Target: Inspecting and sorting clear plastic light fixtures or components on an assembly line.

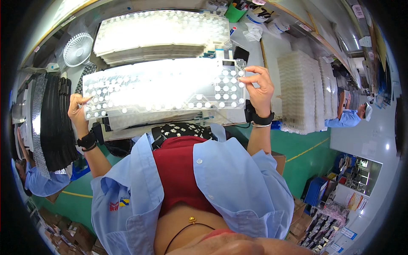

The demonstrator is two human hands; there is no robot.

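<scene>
A clear keyboard membrane sheet, dotted with round white domes, is stretched out level between my hands. Its left edge is pinched by my left hand, thumb on top. At the opposite end, my right hand grips the right edge between thumb and fingers. Strong glare washes out the sheet's middle. Just beyond it lies a thick stack of similar sheets, partly covered by the one I hold.
A white fan stands at the back left, near black stacked strips. To the right rise tall stacks of translucent sheets. A green cup holds pens at the back. Co-workers sit on both sides.
</scene>
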